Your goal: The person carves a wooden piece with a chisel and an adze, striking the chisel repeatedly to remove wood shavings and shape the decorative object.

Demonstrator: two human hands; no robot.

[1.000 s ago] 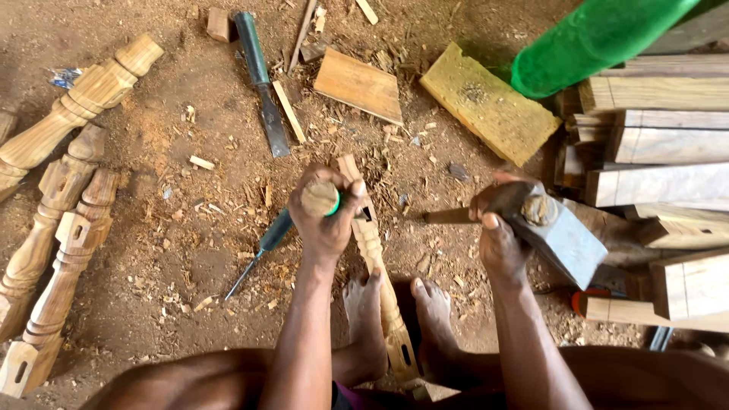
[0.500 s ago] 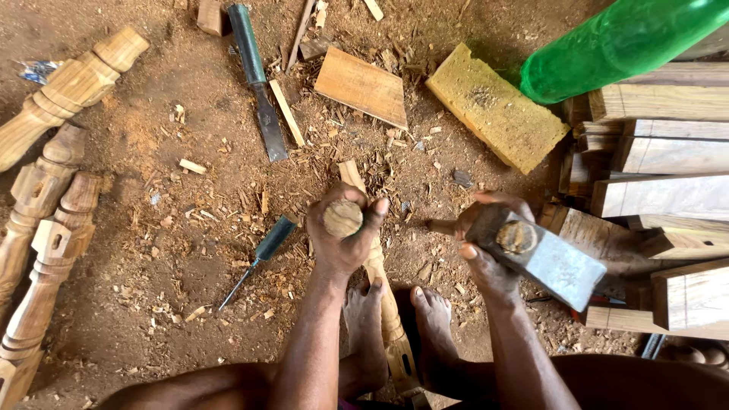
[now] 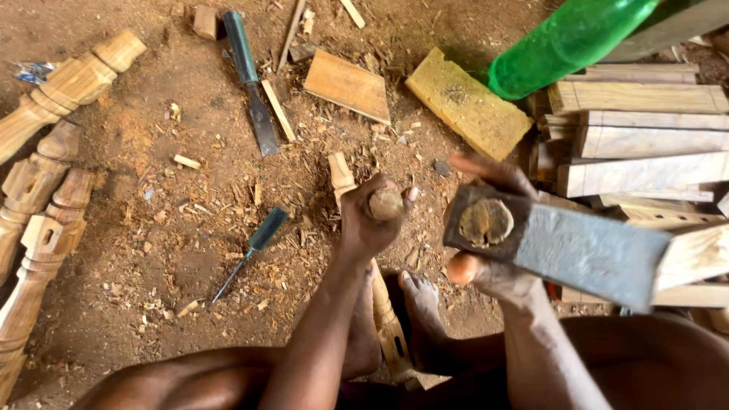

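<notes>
Left hand (image 3: pixel 372 220) closed round the wooden handle of a chisel (image 3: pixel 385 203), rounded butt end facing up toward the camera; blade hidden below the fist. Right hand (image 3: pixel 486 250) clamped on a mallet (image 3: pixel 554 247), a heavy block head with grey flat side and a round handle end showing in the dark face, raised above and right of the chisel butt, not touching it. Under the left hand, a slim carved wooden spindle (image 3: pixel 342 175) on the dirt floor (image 3: pixel 152 228), running from just beyond the fist back toward the body, pinned between bare feet (image 3: pixel 418 304) close below the hands. Spindle pale, narrow, with a shaped tip and some notched carving near the feet; cut point itself hidden by the fist, so depth of carving unclear. Judged partway: shaping begun, chips and shavings thick around the piece, more cutting apparently left.

Left of the left hand, a small green-handled chisel (image 3: pixel 254 247) lying loose. Farther out beyond the hands, a wide flat chisel (image 3: pixel 250 83) with dark green handle, a thin board (image 3: pixel 348 85) and a yellowish block (image 3: pixel 467 102). Far left, several finished-looking turned legs (image 3: pixel 45 197) lying side by side. Beyond the right hand, a stack of squared blanks (image 3: pixel 638 144) and a green plastic bottle (image 3: pixel 569 38).
</notes>
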